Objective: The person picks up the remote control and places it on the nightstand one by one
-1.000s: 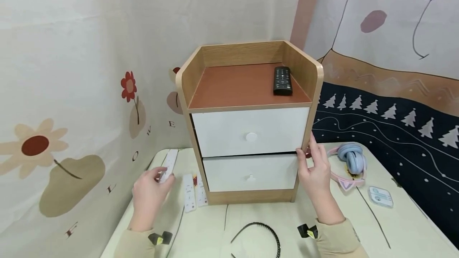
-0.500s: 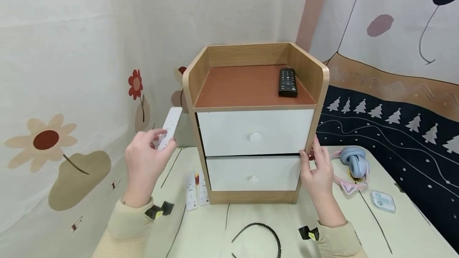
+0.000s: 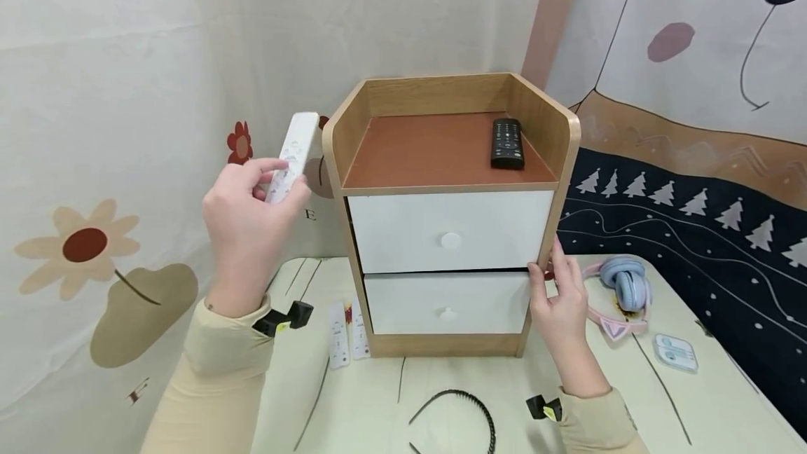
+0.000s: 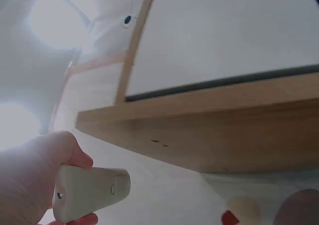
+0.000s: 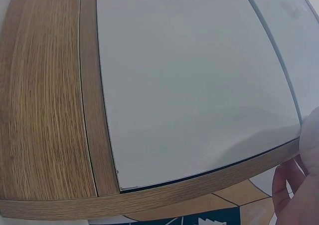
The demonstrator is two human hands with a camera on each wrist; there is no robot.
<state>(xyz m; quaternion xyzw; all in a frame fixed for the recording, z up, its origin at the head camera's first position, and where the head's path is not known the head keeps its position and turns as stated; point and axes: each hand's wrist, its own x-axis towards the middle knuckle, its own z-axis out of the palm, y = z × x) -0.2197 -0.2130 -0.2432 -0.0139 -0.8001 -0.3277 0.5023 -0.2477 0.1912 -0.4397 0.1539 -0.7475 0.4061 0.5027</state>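
Observation:
My left hand [image 3: 246,223] holds a slim white remote control [image 3: 295,153] between thumb and fingers, raised at the left of the small wooden cabinet [image 3: 450,345]. In the left wrist view, the remote's [image 4: 94,190] end and back show beside the cabinet's side panel [image 4: 214,135]. My right hand [image 3: 561,310] rests at the cabinet's right front edge, thumb at the front and fairly straight fingers along the outer side. Both white drawers [image 3: 403,230] are closed. A black remote control [image 3: 507,143] lies on the brown top shelf [image 3: 422,149].
Two more white remotes [image 3: 338,335] lie on the pale table [image 3: 372,405] by the cabinet's left side. A black headband [image 3: 469,399] lies in front. Blue-and-pink headphones [image 3: 624,286] and a small clear case with earphones [image 3: 675,352] sit at the right.
My left hand has lifted the white remote from the table to about the height of the cabinet's top shelf. My right hand stays at the cabinet's edge.

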